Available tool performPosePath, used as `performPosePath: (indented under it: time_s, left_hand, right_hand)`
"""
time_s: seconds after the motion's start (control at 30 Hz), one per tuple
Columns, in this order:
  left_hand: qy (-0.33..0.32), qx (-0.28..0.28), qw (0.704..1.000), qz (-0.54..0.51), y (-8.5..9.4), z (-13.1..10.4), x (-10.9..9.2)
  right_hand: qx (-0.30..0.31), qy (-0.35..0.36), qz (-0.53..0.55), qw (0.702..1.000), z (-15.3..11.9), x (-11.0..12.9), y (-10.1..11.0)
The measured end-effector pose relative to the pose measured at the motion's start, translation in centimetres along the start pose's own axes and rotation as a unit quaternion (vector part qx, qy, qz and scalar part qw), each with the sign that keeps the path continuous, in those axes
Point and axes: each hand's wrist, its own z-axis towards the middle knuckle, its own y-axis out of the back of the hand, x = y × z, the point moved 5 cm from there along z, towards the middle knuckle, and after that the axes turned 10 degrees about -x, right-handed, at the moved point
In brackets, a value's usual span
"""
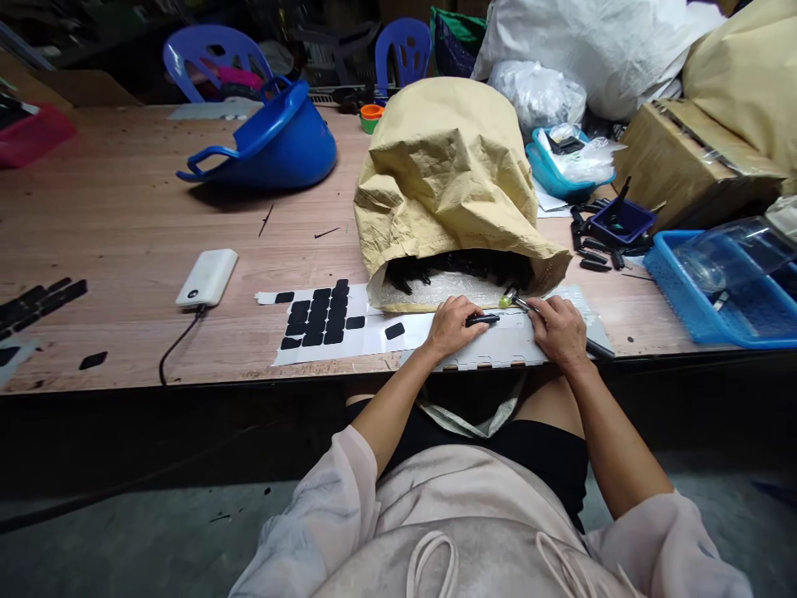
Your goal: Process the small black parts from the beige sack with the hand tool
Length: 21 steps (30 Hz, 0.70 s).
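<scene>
My left hand (458,325) is closed on a small black plastic piece (483,319), which lies low over a light grey board (491,353) at the table's front edge. My right hand (560,329) grips what looks like a small hammer (598,349). Its black handle sticks out behind the palm, and a metal shaft with a yellowish head points left, near the open mouth of a tan paper sack (445,183). Dark pieces (461,267) lie inside the sack. Left of my left hand, black rounded patches (317,316) sit on a white sheet (374,339).
A white power bank (207,278) with a cable lies to the left. Behind it rests a tipped blue tub (292,137). On the right stand a blue basket (685,291), a purple container (623,220) among black pieces, and a cardboard box (685,166).
</scene>
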Motion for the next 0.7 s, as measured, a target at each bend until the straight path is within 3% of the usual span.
performPosePath:
  time_s: [0.07,0.13,0.2,0.27,0.33,0.4,0.5,0.6,0.67,0.7]
  left_hand:
    - [-0.055,0.01,0.998,-0.029,0.3,-1.5,-1.7]
    - [-0.127,0.062,0.987,-0.077,-0.1,-4.1,-3.9]
    - [-0.189,0.144,0.965,-0.114,-1.6,-7.6,-5.4]
    - [-0.205,0.208,0.95,-0.112,-3.8,-10.7,-5.4]
    - [-0.142,0.241,0.957,-0.077,-6.5,-12.6,-3.5]
    - [-0.035,0.26,0.964,-0.029,-8.9,-13.6,-0.7]
    - [0.062,0.278,0.958,0.029,-10.7,-14.0,1.9]
    - [0.007,0.303,0.952,0.042,-10.1,-14.2,0.3]
    - [-0.087,0.288,0.953,0.025,-8.1,-13.8,-2.3]
    - [-0.123,0.255,0.959,0.016,-6.6,-13.2,-3.4]
  right_hand:
    - [0.004,-0.003,0.0,1.0,-0.1,0.2,0.0]
    - [0.006,-0.007,-0.005,1.0,-0.1,0.3,0.1]
    - [0.003,-0.009,-0.012,1.0,-0.1,0.3,0.1]
    - [0.0,-0.008,-0.017,1.0,0.0,0.3,0.1]
    - [0.0,-0.007,-0.017,1.0,0.0,0.4,0.1]
    - [0.0,-0.008,-0.017,1.0,0.0,0.4,0.1]
    - [-0.001,-0.012,-0.019,1.0,0.0,0.4,0.1]
    - [-0.001,-0.013,-0.023,1.0,0.0,0.4,0.1]
    - [-0.001,-0.011,-0.024,1.0,0.0,0.4,0.1]
    - [-0.001,-0.01,-0.025,1.0,0.0,0.4,0.1]
